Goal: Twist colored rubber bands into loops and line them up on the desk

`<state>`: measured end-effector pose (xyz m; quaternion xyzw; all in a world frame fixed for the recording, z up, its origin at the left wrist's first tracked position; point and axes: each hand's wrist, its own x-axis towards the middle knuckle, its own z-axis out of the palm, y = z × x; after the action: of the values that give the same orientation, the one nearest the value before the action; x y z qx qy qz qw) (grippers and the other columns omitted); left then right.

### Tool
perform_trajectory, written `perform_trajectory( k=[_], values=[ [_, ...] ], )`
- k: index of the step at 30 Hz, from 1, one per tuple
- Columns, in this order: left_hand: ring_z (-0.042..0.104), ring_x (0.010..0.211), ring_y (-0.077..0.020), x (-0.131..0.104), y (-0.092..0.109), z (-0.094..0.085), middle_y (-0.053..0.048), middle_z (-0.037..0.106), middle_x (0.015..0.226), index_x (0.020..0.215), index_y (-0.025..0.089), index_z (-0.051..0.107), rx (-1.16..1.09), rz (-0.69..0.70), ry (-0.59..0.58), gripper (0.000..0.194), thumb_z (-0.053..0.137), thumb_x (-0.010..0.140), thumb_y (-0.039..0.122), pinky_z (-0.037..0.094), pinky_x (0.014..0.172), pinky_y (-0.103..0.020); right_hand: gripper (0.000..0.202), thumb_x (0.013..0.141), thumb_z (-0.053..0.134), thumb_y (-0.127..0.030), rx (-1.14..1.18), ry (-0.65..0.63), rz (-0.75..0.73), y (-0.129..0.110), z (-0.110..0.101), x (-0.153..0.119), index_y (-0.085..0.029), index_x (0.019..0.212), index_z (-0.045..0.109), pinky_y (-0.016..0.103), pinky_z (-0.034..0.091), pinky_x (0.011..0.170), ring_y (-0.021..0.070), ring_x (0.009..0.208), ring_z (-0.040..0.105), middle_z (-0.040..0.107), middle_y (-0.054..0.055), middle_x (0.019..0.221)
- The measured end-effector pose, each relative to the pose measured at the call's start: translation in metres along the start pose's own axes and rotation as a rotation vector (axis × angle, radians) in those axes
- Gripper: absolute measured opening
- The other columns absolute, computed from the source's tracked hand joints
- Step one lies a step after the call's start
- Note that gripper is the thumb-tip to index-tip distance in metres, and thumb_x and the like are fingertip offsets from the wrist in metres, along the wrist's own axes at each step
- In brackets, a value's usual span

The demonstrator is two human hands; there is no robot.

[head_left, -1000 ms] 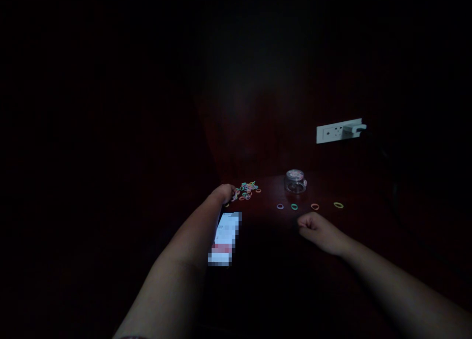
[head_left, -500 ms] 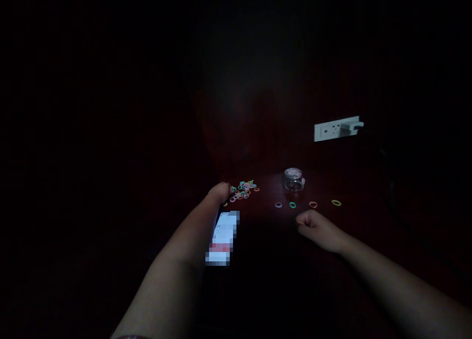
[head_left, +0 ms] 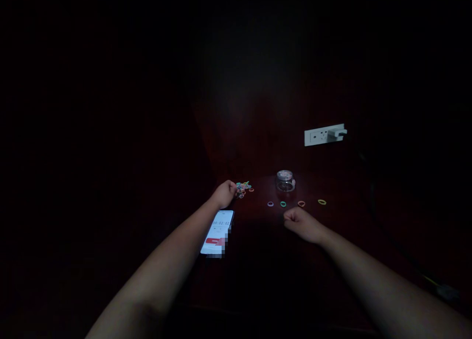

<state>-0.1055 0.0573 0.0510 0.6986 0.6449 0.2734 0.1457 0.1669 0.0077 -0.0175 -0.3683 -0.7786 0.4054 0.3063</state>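
Note:
My left hand [head_left: 225, 193] is at the left edge of a pile of small coloured elastic bands [head_left: 243, 186], its fingers curled in and partly covering the pile. Whether a band is pinched in them is hidden. Closed into a fist, my right hand [head_left: 301, 224] rests on the dark table with nothing showing in it. Just beyond it lies a spaced row of single bands: a purple band [head_left: 270, 204], a green band [head_left: 283, 204], an orange band [head_left: 301, 204] and a yellow band [head_left: 322, 202].
A clear lidded jar [head_left: 285, 182] stands behind the row. A lit phone [head_left: 217, 231] showing a timer lies beside my left forearm. On the wall is a socket plate [head_left: 317, 135] with a plug [head_left: 336, 132] in it. Deep shadow covers most of the surroundings.
My left hand has shifted right, over the near-left part of the pile, covering bands seen before. The view has turned slightly; my right fist stays below the row.

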Motion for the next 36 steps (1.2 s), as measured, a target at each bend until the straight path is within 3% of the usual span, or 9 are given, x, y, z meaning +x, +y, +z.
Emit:
perform_trajectory(
  k=[6, 10, 13, 18, 28, 33, 36],
  values=[
    [0.06, 0.073, -0.0094, -0.074, 0.065, 0.063, -0.004, 0.065, 0.086, 0.088, 0.015, 0.052, -0.3, 0.19, -0.076, 0.014, 0.043, 0.084, 0.025, 0.046, 0.068, -0.021, 0.016, 0.069, 0.046, -0.026, 0.075, 0.022, 0.005, -0.008, 0.0, -0.002, -0.018, 0.057, 0.039, 0.017, 0.024, 0.038, 0.0049, 0.037, 0.033, 0.037, -0.008, 0.043],
    [0.06, 0.068, -0.0096, -0.097, 0.08, 0.106, -0.006, 0.065, 0.079, 0.082, 0.013, 0.054, -0.411, 0.125, -0.065, 0.01, 0.048, 0.079, 0.02, 0.046, 0.064, -0.021, 0.01, 0.067, 0.048, -0.025, 0.191, 0.112, 0.004, -0.011, -0.001, -0.009, -0.016, 0.072, 0.047, 0.018, 0.031, 0.039, 0.006, 0.038, 0.04, 0.049, -0.006, 0.049],
    [0.06, 0.066, -0.0092, -0.102, 0.083, 0.121, -0.006, 0.065, 0.076, 0.082, 0.013, 0.054, -0.508, 0.116, 0.002, 0.007, 0.049, 0.078, 0.017, 0.047, 0.062, -0.02, 0.014, 0.067, 0.051, -0.024, 0.193, 0.154, -0.002, -0.008, -0.001, -0.014, -0.014, 0.076, 0.051, 0.018, 0.034, 0.043, 0.0064, 0.043, 0.044, 0.056, -0.003, 0.056],
    [0.06, 0.063, -0.0093, -0.108, 0.084, 0.123, -0.004, 0.064, 0.071, 0.082, 0.013, 0.054, -0.568, 0.144, 0.046, 0.007, 0.054, 0.076, 0.017, 0.047, 0.06, -0.02, 0.016, 0.066, 0.055, -0.027, 0.172, 0.187, -0.061, -0.001, 0.001, -0.021, -0.013, 0.076, 0.057, 0.021, 0.04, 0.052, 0.0099, 0.053, 0.052, 0.061, 0.001, 0.061],
    [0.063, 0.069, -0.0119, -0.11, 0.082, 0.122, -0.006, 0.066, 0.077, 0.089, 0.013, 0.058, -0.573, 0.222, 0.019, 0.015, 0.057, 0.075, 0.017, 0.049, 0.066, -0.023, 0.014, 0.066, 0.055, -0.027, 0.106, 0.285, -0.048, -0.007, 0.001, -0.038, -0.014, 0.07, 0.058, 0.02, 0.035, 0.049, 0.0087, 0.051, 0.044, 0.053, -0.002, 0.056],
    [0.062, 0.071, -0.0131, -0.111, 0.084, 0.119, -0.008, 0.065, 0.081, 0.091, 0.012, 0.06, -0.469, 0.194, 0.068, 0.017, 0.055, 0.076, 0.02, 0.05, 0.069, -0.025, 0.012, 0.068, 0.053, -0.025, 0.019, 0.346, -0.068, -0.004, 0.002, -0.036, -0.014, 0.071, 0.056, 0.022, 0.036, 0.052, 0.0098, 0.053, 0.044, 0.051, -0.002, 0.058],
    [0.06, 0.087, -0.0165, -0.111, 0.085, 0.117, -0.009, 0.063, 0.097, 0.098, 0.014, 0.059, -0.269, 0.179, 0.167, 0.024, 0.052, 0.077, 0.022, 0.046, 0.083, -0.03, 0.009, 0.072, 0.048, -0.021, -0.206, 0.448, -0.051, -0.002, 0.0, -0.038, -0.015, 0.07, 0.055, 0.024, 0.039, 0.059, 0.012, 0.06, 0.049, 0.055, 0.001, 0.066]
  ],
)
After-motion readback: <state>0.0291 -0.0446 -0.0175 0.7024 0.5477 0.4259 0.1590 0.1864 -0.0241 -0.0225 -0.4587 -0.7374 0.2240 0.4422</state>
